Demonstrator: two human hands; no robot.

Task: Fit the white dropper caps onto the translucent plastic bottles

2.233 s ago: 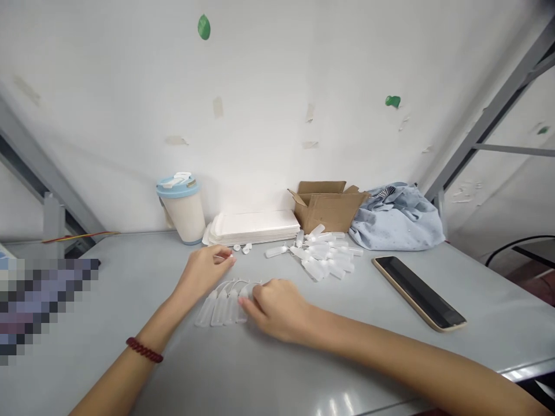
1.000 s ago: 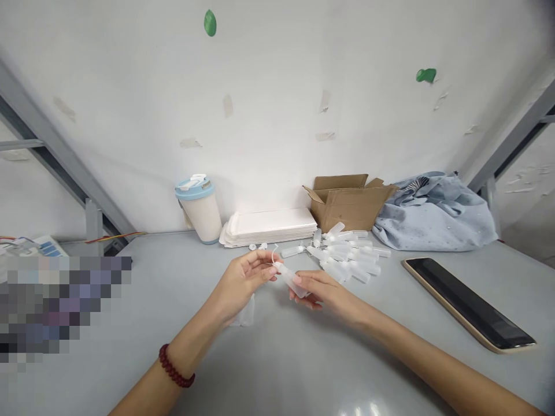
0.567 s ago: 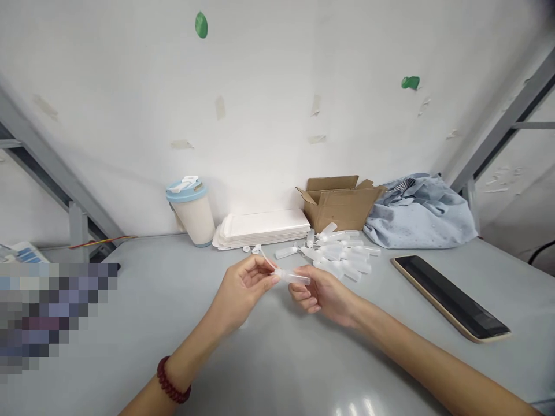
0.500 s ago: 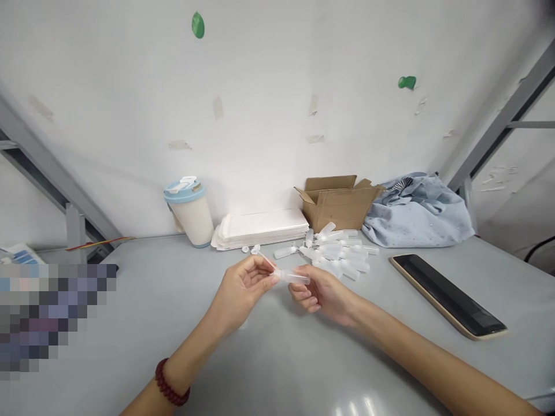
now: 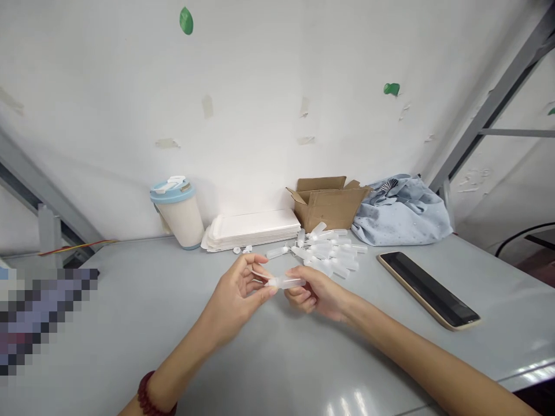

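A small clear plastic tube is held level above the grey table between both hands. My right hand grips the tube's body with closed fingers. My left hand pinches the tube's left end, where a thin white cap strap sticks out. A pile of the same clear tubes lies just behind my hands. A few loose white caps sit on the table near the stack of trays.
A blue-lidded cup, a stack of white trays, an open cardboard box and a light-blue cloth bundle line the wall. A phone lies at the right. Grey frame bars rise at both sides.
Both hands lifted from a row of tubes on the table and now hold one tube between them. The left fingers have closed onto its capped end.
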